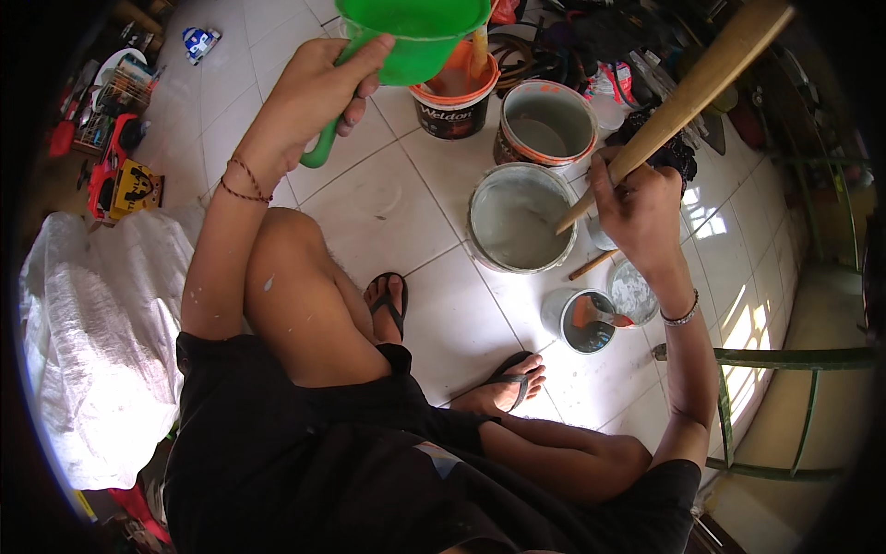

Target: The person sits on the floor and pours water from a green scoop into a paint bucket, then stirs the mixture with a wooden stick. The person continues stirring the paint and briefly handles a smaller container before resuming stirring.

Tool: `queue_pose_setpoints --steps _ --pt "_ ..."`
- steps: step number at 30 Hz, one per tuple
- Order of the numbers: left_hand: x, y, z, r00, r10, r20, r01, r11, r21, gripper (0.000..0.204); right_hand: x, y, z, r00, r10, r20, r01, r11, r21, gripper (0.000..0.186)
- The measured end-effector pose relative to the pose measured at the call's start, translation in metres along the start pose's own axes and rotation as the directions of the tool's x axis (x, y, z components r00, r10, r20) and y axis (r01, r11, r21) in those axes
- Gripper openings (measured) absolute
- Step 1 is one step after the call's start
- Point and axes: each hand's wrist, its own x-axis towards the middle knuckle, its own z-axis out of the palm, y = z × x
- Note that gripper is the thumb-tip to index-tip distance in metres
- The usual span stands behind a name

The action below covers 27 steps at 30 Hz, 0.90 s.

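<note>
My left hand (334, 90) is closed round the handle of a green dipper (415, 46), raised at the top of the view; what the dipper holds is hidden. In my right hand (639, 205) is a long wooden stick (706, 88), slanting from upper right down to a bucket of grey paint (521, 222). The stick's lower end lies over the bucket's right side; I cannot tell whether it touches the paint. Behind stand another bucket with grey contents (546, 127) and a black and orange bucket (452, 113) with a wooden stick in it.
Nearer me, a paintbrush (595, 316) lies across a small pot (556, 319) beside a round grey-smeared lid (633, 292). A green metal frame (794, 360) stands at right. White sheeting (101, 342) and a red and yellow toy truck (125, 180) are at left, on white tiles (378, 208).
</note>
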Motion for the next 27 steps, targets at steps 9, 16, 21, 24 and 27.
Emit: queue_pose_setpoints --steps 9,16,21,24,27 --pt "0.001 -0.001 0.002 1.000 0.013 -0.005 -0.013 1.000 -0.008 0.045 0.001 -0.003 0.019 0.997 0.011 -0.080 0.013 0.958 0.285 0.013" --pt "-0.001 0.001 0.004 1.000 0.009 0.000 -0.009 1.000 -0.014 0.044 0.000 -0.013 0.000 0.993 0.048 0.107 -0.062 0.989 0.136 0.012" --pt "0.000 0.001 0.004 1.000 0.018 0.003 -0.018 1.000 -0.004 0.045 0.000 -0.011 0.021 0.999 0.014 -0.051 0.007 0.925 0.381 0.014" --pt "0.001 0.000 0.003 1.000 0.024 0.004 -0.024 1.000 -0.003 0.045 0.003 -0.010 0.007 0.995 -0.092 -0.050 0.099 0.981 0.169 0.014" --pt "-0.002 0.003 0.003 1.000 0.008 -0.004 -0.008 1.000 0.008 0.045 0.000 -0.009 -0.002 0.995 -0.097 0.024 0.097 0.995 0.011 0.014"
